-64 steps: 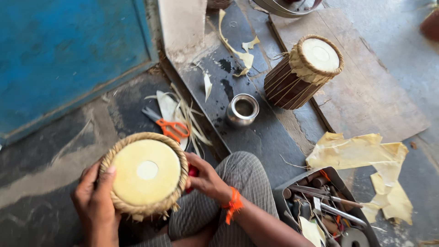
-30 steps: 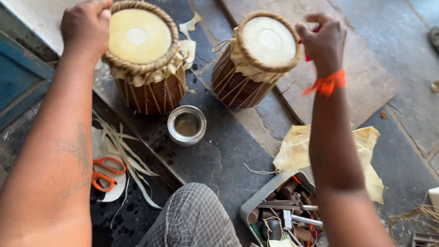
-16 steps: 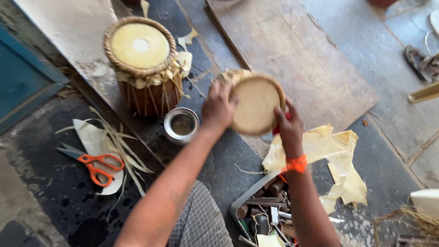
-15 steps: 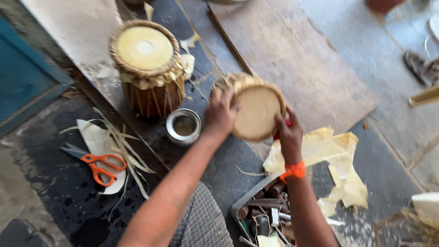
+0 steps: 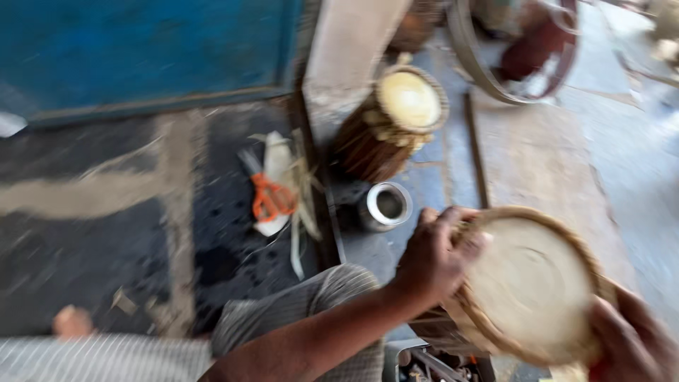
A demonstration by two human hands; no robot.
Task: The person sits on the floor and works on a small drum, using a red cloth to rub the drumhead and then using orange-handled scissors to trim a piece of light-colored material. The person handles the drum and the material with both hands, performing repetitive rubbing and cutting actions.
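Observation:
The view is blurred by motion. A small wooden drum [image 5: 534, 286] with a pale skin head and a braided rope rim is held close to me at the lower right. My left hand [image 5: 435, 255] grips its left rim. My right hand [image 5: 629, 343] holds its lower right edge, with something red partly showing under the fingers. A second drum [image 5: 392, 120] of the same kind stands on the floor further away, its pale head facing up.
A small steel cup [image 5: 385, 206] stands on the dark floor between the two drums. Orange-handled scissors [image 5: 272, 199] lie on pale hide scraps to the left. A blue door [image 5: 141, 49] fills the upper left. A metal ring [image 5: 516, 49] lies at the top right. My checked trouser knee [image 5: 304, 315] is below.
Both hands lifted the right-hand drum off the floor and brought it toward me at the lower right. The view swung left; the other drum stays standing.

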